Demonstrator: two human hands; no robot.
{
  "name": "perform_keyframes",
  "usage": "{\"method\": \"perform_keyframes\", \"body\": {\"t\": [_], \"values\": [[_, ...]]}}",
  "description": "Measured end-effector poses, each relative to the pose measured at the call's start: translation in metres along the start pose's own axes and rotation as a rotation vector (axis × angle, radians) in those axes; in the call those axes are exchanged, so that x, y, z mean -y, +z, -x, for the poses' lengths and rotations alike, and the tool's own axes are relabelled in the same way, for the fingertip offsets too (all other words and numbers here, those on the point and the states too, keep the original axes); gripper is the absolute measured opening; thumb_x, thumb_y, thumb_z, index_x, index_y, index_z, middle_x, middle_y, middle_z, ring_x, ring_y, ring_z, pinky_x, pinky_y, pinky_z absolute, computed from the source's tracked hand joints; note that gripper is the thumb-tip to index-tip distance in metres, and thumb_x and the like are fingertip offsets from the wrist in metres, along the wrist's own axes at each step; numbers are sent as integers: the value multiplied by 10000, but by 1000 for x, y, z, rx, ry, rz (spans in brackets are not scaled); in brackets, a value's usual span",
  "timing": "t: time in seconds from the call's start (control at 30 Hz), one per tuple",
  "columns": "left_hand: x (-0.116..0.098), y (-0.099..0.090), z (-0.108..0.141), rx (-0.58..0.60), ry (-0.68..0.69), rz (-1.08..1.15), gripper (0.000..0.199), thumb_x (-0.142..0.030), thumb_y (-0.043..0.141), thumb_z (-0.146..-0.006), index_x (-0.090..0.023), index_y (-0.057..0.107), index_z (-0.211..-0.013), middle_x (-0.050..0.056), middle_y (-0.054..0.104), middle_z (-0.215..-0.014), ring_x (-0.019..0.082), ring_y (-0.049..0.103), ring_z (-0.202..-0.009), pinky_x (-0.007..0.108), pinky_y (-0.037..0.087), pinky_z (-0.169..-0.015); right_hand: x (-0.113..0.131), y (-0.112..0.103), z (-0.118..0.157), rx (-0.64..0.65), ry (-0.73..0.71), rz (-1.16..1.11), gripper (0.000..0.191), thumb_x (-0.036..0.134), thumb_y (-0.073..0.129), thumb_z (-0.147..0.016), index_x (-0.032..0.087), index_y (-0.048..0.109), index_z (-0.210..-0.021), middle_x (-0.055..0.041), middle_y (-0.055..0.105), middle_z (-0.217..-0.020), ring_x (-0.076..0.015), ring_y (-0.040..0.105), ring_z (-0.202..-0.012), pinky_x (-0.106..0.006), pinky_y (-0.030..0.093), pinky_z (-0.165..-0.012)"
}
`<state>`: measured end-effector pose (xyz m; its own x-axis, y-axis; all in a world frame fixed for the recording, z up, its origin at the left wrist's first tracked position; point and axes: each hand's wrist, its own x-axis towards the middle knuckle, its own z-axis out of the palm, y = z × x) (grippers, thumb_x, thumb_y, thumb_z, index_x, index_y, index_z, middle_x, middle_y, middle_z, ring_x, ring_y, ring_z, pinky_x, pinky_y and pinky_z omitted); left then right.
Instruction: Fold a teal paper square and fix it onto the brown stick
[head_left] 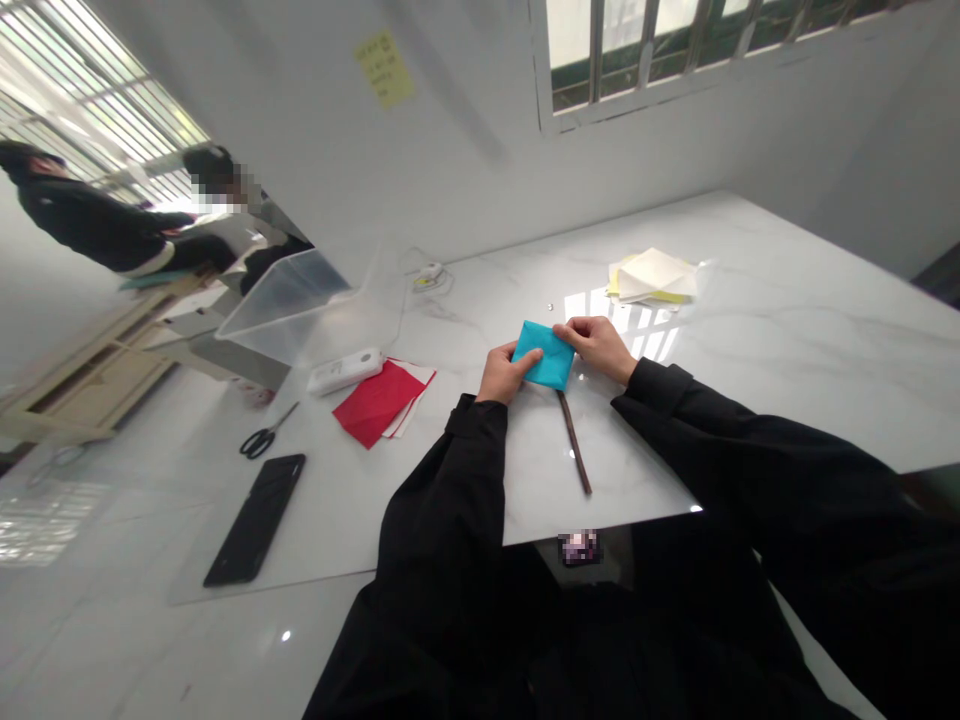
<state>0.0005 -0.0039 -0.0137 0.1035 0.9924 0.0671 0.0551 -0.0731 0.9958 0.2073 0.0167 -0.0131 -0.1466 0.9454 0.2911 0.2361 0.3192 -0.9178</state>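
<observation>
Between my two hands is a small folded square of bright blue paper (550, 362), held above the white marble-look table. My left hand (507, 373) grips its left side, thumb pressed flat on the front. At the upper right corner, my right hand (600, 345) pinches the paper between thumb and fingers. A thin brown stick (574, 445) lies below the paper, pointing toward the table's front edge; its upper end is near the paper's lower edge, and I cannot tell whether they touch.
To the left lie red paper sheets (381, 402), a white power strip (345, 371), scissors (268, 432) and a black phone (255, 520). Behind them stands a clear plastic bin (300, 310). Cream and yellow papers (652, 276) lie at the back right. Two people sit far left.
</observation>
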Motion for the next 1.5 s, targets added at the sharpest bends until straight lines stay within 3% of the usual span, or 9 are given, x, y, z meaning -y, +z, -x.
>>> {"method": "perform_keyframes", "body": {"t": [0.47,0.83,1.03,1.2,1.37,1.5], "values": [[2,0,-4,-98,-32,87,524,-550,929,-577,-126,780,-847,35,717,-750,173,613,-704,301,499,-709,-2,-5,0,-13,37,7,628,781,599,-887,209,599,-630,1,525,-565,-150,447,-589,-309,334,-577],[5,-1,-6,-108,-44,114,541,-554,933,-568,-127,783,-864,43,732,-779,179,633,-725,293,510,-702,3,-7,0,-37,44,22,664,826,581,-868,206,620,-634,-15,544,-555,-158,460,-579,-315,331,-572],[9,-2,-8,-142,-63,158,551,-558,938,-570,-124,777,-869,43,726,-759,164,628,-686,288,514,-675,-14,-24,-14,-220,52,2,538,721,626,-893,194,711,-822,-61,680,-703,-207,591,-686,-337,438,-658],[12,-1,-9,-221,-35,221,560,-546,954,-550,-122,777,-869,55,760,-810,170,669,-744,300,553,-759,-32,-36,-20,-346,95,140,315,504,692,-877,193,737,-856,-60,721,-768,-228,636,-746,-364,482,-757],[9,0,-4,-427,-25,385,585,-553,936,-597,-132,757,-961,50,765,-830,168,702,-778,281,561,-748,-36,-24,-20,-220,25,288,150,320,731,-853,194,770,-923,-63,734,-816,-227,642,-759,-381,487,-814],[1,1,1,-500,-31,528,528,-458,956,-614,-131,743,-970,39,766,-816,135,700,-727,232,553,-695,-42,-8,-32,-100,-38,413,215,287,780,-825,191,778,-1018,-56,742,-883,-226,648,-802,-379,500,-862]]}}
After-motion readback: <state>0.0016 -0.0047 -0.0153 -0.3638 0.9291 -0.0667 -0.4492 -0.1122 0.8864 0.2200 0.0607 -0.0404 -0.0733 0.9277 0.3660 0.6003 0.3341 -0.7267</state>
